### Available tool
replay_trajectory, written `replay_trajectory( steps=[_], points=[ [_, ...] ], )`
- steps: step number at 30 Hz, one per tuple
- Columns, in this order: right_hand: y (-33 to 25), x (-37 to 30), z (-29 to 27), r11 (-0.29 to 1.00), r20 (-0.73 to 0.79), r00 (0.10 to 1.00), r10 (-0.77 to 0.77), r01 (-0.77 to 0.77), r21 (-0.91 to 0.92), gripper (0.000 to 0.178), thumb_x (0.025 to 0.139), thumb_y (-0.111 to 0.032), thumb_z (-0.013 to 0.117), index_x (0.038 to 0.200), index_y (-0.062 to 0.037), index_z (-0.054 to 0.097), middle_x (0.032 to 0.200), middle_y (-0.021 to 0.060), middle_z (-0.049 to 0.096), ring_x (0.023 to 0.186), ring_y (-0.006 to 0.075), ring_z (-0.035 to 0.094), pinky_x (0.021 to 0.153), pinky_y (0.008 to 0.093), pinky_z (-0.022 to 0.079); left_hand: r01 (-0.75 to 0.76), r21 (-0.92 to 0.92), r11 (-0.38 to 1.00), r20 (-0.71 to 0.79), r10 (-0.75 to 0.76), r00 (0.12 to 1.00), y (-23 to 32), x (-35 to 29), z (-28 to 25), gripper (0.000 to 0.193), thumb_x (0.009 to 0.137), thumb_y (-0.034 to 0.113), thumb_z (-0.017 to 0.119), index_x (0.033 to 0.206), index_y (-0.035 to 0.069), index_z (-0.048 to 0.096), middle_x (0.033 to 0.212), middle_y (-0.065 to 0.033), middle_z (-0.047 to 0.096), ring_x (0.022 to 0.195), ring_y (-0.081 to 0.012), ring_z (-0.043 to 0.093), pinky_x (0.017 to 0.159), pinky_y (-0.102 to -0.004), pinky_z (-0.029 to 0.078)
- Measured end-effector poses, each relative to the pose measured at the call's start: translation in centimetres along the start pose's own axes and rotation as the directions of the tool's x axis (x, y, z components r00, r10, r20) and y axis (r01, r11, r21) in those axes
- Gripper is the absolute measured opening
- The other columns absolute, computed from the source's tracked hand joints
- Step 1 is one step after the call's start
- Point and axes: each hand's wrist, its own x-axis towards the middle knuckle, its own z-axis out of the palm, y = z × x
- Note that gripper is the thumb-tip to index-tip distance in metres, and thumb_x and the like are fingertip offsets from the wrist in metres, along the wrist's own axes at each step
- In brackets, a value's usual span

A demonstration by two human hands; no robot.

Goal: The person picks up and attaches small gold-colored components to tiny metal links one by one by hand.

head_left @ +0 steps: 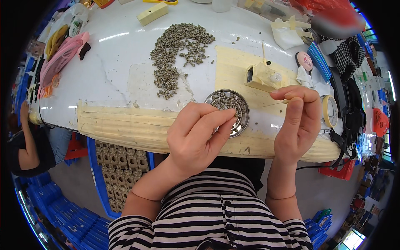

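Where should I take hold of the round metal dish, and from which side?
Probably by the right edge of the round metal dish, coming from the person's right: its curved rim shows uncovered there, while the left grip hides its lower-left edge. I'd keep the dish level, since loose small metal parts lie inside it.
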Motion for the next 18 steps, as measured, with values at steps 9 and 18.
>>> replay_trajectory(
  steps=[9,18],
  points=[
    [0.8,3.2,-2.6,0.603,0.034,0.943,-0.330,0.238,-0.762,0.009,0.087,-0.006,0.073,0.086,-0.0031,0.065,0.084,0.0044,0.066,0.080,0.0234,0.058,0.071,0.0326,0.043,0.019,-0.018,1.000,-0.062,-0.020,0.998,0.1,0.1,0.5,0.025,0.075,-0.006,0.079,0.098,0.001,0.074,0.081,-0.0058,0.062,0.059,-0.0135,0.052,0.049,-0.0249,0.042],
    [0.4,2.7,-2.3,0.537,0.067,0.907,-0.415,0.304,-0.787,0.010,0.085,-0.006,0.075,0.087,-0.0045,0.066,0.088,0.0047,0.069,0.084,0.0218,0.059,0.078,0.0321,0.044,0.009,-0.006,1.000,-0.073,-0.009,0.997,0.0,0.1,0.6,0.024,0.075,-0.006,0.079,0.097,0.002,0.074,0.081,-0.0055,0.062,0.058,-0.0118,0.051,0.047,-0.0237,0.041]
  ],
)
